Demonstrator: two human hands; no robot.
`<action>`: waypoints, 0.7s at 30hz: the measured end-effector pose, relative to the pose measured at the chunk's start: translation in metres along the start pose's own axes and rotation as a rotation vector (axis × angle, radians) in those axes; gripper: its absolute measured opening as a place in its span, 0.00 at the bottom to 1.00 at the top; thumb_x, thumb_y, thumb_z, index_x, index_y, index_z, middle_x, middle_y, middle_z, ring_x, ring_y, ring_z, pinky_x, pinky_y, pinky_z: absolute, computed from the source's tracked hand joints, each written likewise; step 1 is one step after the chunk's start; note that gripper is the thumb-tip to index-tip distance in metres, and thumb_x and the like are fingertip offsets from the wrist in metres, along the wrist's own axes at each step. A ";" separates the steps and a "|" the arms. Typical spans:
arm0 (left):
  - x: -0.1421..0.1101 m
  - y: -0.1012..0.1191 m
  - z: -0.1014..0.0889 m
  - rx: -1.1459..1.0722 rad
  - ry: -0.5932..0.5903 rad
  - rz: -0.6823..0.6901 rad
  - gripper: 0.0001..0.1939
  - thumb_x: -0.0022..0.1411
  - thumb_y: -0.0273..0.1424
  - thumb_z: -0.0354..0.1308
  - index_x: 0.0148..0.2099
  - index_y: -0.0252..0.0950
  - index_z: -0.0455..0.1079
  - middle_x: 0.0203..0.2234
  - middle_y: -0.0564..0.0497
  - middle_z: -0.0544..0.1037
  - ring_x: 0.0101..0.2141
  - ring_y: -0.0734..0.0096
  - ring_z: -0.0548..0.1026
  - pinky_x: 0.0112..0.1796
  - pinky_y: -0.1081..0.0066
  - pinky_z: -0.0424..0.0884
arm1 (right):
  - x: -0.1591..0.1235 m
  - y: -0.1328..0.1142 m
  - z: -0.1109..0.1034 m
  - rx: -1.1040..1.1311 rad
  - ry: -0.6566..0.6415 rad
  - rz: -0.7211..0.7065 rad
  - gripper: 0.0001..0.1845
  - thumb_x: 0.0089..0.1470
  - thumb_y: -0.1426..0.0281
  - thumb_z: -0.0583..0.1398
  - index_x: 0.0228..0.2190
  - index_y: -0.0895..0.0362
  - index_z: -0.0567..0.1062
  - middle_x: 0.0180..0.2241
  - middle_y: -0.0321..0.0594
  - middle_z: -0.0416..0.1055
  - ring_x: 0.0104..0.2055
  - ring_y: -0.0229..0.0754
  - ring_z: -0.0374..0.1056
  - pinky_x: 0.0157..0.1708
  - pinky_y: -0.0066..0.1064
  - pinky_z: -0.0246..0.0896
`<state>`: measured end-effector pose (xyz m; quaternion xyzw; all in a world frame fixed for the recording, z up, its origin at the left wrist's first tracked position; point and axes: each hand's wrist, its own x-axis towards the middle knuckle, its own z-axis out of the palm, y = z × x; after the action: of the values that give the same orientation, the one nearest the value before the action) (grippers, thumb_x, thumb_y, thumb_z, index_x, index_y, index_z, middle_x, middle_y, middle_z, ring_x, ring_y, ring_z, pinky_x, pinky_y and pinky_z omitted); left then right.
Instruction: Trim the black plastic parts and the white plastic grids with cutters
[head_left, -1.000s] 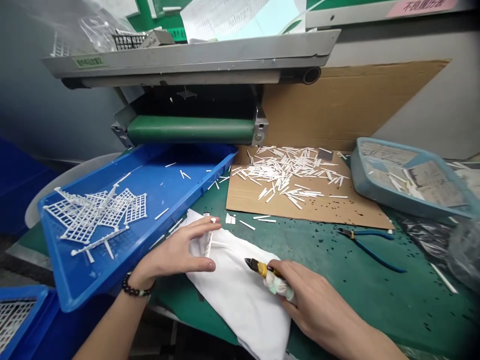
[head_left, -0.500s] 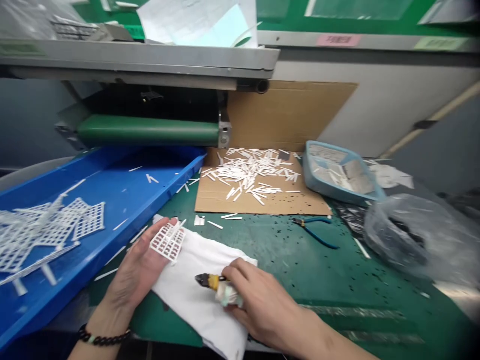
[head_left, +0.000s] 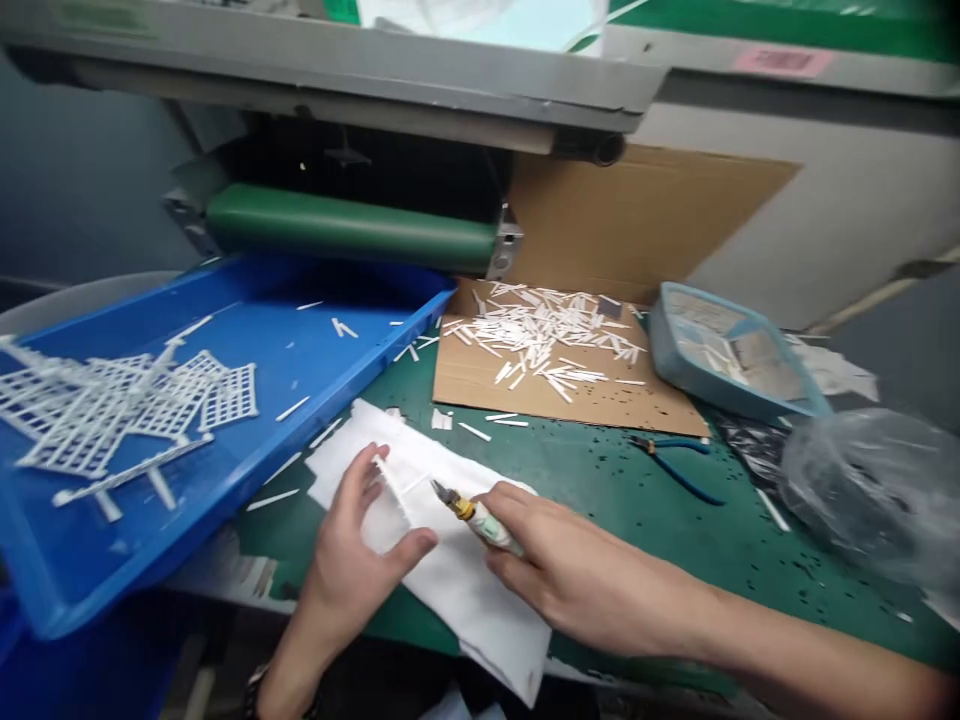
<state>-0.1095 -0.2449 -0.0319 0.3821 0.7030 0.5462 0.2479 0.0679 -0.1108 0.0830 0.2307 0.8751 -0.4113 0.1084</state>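
On your left, the shallow blue plastic tray (head_left: 300,340) holds a heap of white plastic lattice pieces (head_left: 124,395), and these lie just as they did half a second ago. Next comes your left hand (head_left: 349,560), where the change is: the palm lay turned up with the small white plastic grid (head_left: 391,490) facing you, and now the hand has rolled so the grid stands nearly edge-on. Your thumb and fingers are spread wide but appear clamped on the grid's opposite ends, above the folded white cloth (head_left: 487,620). A thin white stick (head_left: 416,485) juts rightward from the grid, and the yellow-necked cutters with pale wrapped grips (head_left: 476,515) have come close to its end, so stick and cutting tip now line up; whether they touch, or the cutters' jaws are parted, you cannot tell from here. Your right hand (head_left: 547,550) keeps its fingers closed round the grips. Behind it, loose white sticks (head_left: 544,325) are strewn over the flat brown cardboard sheet (head_left: 480,390) and look unchanged. Farther right, the blue-handled pliers (head_left: 679,444) lie untouched on the green worktop (head_left: 585,470), short of the light-blue plastic basket (head_left: 671,350).
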 end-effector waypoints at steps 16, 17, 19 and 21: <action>0.001 0.003 -0.010 0.088 -0.064 -0.021 0.48 0.50 0.45 0.67 0.67 0.45 0.46 0.63 0.42 0.59 0.60 0.50 0.62 0.56 0.53 0.64 | 0.036 -0.019 0.024 -0.238 -0.157 0.173 0.04 0.58 0.74 0.51 0.35 0.54 0.63 0.38 0.42 0.66 0.39 0.44 0.66 0.35 0.32 0.56; 0.001 0.003 -0.010 0.086 -0.067 -0.022 0.48 0.50 0.45 0.67 0.67 0.45 0.45 0.63 0.42 0.59 0.60 0.50 0.62 0.56 0.53 0.65 | 0.037 -0.019 0.024 -0.243 -0.155 0.181 0.03 0.58 0.74 0.51 0.35 0.54 0.62 0.38 0.42 0.66 0.38 0.44 0.66 0.35 0.32 0.56; 0.002 0.004 -0.011 0.074 -0.068 -0.016 0.48 0.50 0.45 0.67 0.67 0.44 0.46 0.63 0.42 0.59 0.60 0.50 0.62 0.56 0.54 0.65 | 0.038 -0.020 0.026 -0.249 -0.153 0.190 0.03 0.58 0.74 0.51 0.35 0.54 0.62 0.38 0.42 0.66 0.38 0.44 0.65 0.35 0.32 0.55; 0.002 0.004 -0.010 0.063 -0.063 -0.002 0.48 0.50 0.45 0.67 0.66 0.44 0.46 0.62 0.41 0.60 0.60 0.50 0.62 0.56 0.54 0.65 | 0.039 -0.021 0.027 -0.253 -0.163 0.198 0.03 0.58 0.75 0.51 0.35 0.54 0.62 0.37 0.42 0.66 0.37 0.44 0.65 0.35 0.33 0.55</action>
<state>-0.1178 -0.2488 -0.0254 0.4060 0.7120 0.5112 0.2585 0.0238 -0.1315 0.0650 0.2661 0.8813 -0.3024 0.2471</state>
